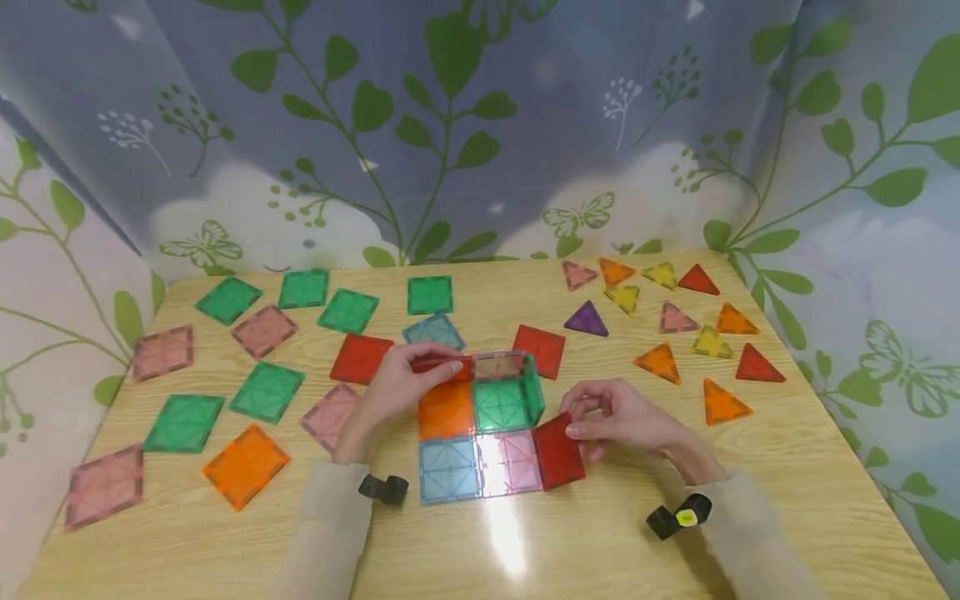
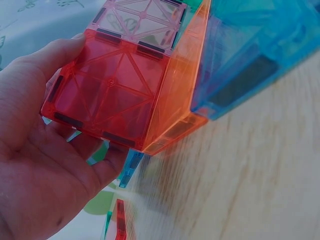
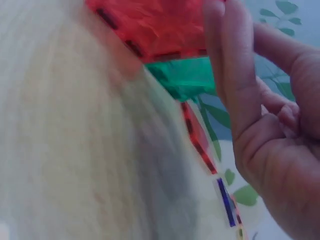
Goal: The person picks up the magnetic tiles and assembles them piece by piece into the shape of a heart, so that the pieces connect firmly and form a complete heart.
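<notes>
Flat translucent magnetic tiles lie joined on the table: orange (image 1: 446,414), green (image 1: 501,407), light blue (image 1: 450,469) and pink (image 1: 510,462). Along the back edge stand a pink tile (image 2: 142,22) and a red tile (image 2: 110,85); another green tile (image 1: 534,389) stands at the right side. My left hand (image 1: 401,379) holds the standing red tile, thumb on one face and fingers behind it. With thumb and fingers, my right hand (image 1: 618,417) pinches a second red tile (image 1: 558,457), which is tilted beside the flat pink tile's right edge.
Loose square tiles lie to the left, among them a green one (image 1: 267,392) and an orange one (image 1: 246,467). A red square (image 1: 539,351) and a blue square (image 1: 434,331) lie behind the joined tiles. Several triangles, including a purple one (image 1: 587,319), spread over the back right.
</notes>
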The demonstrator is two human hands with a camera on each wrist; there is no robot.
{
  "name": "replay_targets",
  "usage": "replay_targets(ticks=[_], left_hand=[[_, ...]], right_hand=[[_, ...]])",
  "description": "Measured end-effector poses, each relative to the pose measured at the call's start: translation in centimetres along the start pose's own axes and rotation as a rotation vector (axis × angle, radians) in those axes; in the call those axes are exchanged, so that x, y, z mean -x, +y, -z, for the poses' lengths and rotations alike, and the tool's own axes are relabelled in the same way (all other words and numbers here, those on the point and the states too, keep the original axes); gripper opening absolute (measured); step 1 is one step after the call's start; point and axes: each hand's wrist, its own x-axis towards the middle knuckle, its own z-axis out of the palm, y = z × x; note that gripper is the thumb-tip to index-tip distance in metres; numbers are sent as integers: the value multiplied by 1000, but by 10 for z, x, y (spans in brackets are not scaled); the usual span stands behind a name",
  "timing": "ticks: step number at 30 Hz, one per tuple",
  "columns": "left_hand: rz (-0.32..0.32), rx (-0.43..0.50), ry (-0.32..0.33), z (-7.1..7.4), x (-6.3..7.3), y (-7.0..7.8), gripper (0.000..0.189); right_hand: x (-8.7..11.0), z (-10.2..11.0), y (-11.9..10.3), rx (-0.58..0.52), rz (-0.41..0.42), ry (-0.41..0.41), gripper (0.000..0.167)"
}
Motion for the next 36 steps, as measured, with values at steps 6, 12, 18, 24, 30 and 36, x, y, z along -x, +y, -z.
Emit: replay_targets(ticks=[6,12,18,24,30,36], left_hand=[[22,4,-3,0,0,1,23],[21,-1,1,-1,-1,1,23],[25,-13,5,-1,0,0,24],[20,-19,9,-1,1,-1,25],[-1,-23,18,1,2,-2,24],[-12,-50,39,4,5,-3,22]], right_hand=[[-9,-13,2,-22,32,53,31],[-14,-19,0,-54,6,88,35],[-15,-22,0,-55,16,81,36],[-14,-20,0,-13,41,104,33],[-21,-17,-9,96,81,235,29],[-43,0,-10,254,132,400,27]])
